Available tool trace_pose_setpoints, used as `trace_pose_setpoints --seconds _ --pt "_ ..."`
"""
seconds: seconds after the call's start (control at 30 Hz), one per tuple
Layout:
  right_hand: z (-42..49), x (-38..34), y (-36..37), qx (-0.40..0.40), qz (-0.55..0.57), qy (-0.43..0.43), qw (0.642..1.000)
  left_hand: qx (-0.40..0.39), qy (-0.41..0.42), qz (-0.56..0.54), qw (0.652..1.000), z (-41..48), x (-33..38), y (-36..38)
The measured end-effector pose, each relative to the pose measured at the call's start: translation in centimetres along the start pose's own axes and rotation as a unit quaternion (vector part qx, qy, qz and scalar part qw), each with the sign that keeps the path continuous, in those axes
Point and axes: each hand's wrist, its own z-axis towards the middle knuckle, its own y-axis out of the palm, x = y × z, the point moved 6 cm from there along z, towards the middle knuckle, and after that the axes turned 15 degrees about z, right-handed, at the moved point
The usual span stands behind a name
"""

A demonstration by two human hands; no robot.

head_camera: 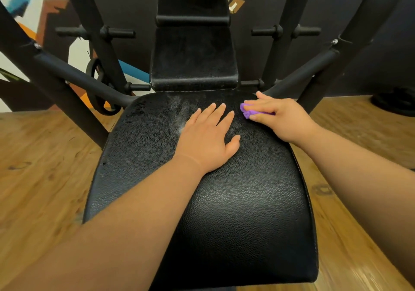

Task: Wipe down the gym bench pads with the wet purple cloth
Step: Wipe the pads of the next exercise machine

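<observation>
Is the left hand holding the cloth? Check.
No: the right hand grips the cloth; the left hand lies flat on the seat pad.

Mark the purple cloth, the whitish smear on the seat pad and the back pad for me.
purple cloth (247,110): head view, on the bunched end that shows.
whitish smear (178,111): head view, on the middle of the patch.
back pad (193,59): head view, on the centre of its lower section.

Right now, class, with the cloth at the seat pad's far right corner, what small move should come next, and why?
Probably sweep the right hand and purple cloth leftward along the seat pad: a whitish smear lies beyond the flat left hand, which would likely need lifting first.
</observation>
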Motion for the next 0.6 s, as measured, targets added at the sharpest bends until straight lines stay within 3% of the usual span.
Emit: trace_pose_setpoints --seconds 0.1,0.37,0.6 --pt "0.7 -0.1 0.0 0.038 0.013 0.009 0.999 -0.002 -0.003 -0.001 1.000 0.1 -0.1 0.1" --pt "-2.3 0.0 0.2 -0.006 0.012 -0.018 1.000 0.016 0.017 0.002 1.000 0.0 0.3 -0.1" --pt "-1.4 0.1 0.4 0.028 0.009 0.003 1.000 -0.001 0.018 -0.002 1.000 0.0 0.2 0.2"
